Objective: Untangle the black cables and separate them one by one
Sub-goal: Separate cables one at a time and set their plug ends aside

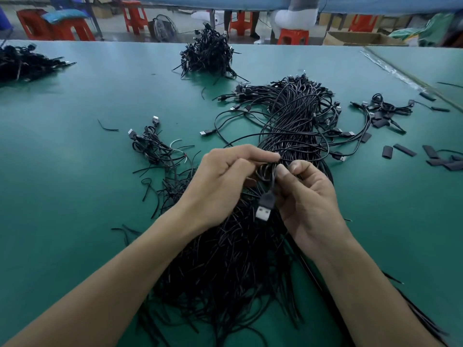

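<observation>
A big tangle of black USB cables point(295, 116) stretches from the middle of the green table point(75, 184) down to its near edge. Over its middle, my left hand point(220, 186) and my right hand point(305, 196) meet and pinch a small coiled black cable point(266, 171). That cable's USB plug point(263, 209) hangs down between the two palms. Fingers hide part of the coil.
A small cable cluster point(155, 144) lies left of the hands. Further piles sit at the back centre point(208, 53) and far left point(22, 62). Short black sleeve pieces point(431, 156) and a few cables point(385, 108) lie right. Red stools point(55, 26) and a seated person stand beyond the table.
</observation>
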Tool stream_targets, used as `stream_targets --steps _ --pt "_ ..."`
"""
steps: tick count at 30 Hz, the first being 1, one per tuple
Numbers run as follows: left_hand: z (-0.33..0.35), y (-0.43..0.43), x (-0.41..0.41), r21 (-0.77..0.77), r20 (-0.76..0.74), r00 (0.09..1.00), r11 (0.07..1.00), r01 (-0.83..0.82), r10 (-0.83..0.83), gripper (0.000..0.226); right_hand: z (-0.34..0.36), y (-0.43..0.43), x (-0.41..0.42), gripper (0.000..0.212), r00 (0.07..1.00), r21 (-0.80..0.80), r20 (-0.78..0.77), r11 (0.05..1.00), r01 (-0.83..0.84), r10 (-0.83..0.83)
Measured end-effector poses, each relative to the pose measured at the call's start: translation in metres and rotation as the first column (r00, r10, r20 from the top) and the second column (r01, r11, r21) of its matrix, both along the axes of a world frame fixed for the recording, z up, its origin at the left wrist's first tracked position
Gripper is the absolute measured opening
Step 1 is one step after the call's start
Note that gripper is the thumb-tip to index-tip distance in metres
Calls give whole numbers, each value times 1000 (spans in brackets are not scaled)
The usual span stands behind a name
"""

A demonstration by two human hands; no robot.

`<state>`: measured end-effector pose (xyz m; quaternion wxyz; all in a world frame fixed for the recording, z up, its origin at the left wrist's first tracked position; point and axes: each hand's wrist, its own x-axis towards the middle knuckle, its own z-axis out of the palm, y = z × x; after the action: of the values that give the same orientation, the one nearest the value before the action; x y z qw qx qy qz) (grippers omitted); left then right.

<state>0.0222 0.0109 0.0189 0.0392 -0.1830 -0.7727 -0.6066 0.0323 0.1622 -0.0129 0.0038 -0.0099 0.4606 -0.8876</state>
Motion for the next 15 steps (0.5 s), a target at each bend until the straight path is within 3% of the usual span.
stream_targets --steps 4,9,15 --pt "-1 0 0 92 50 998 995 22 -27 7 -2 -1 0 19 998 59 -36 997 49 -47" --pt "0 -1 -2 112 4 999 992 50 -51 39 -1 -3 2 17 998 2 -55 1000 23 -23" --pt "1 -3 0 -48 -220 975 998 -36 25 44 3 -4 4 15 999 -107 -21 993 -47 45"
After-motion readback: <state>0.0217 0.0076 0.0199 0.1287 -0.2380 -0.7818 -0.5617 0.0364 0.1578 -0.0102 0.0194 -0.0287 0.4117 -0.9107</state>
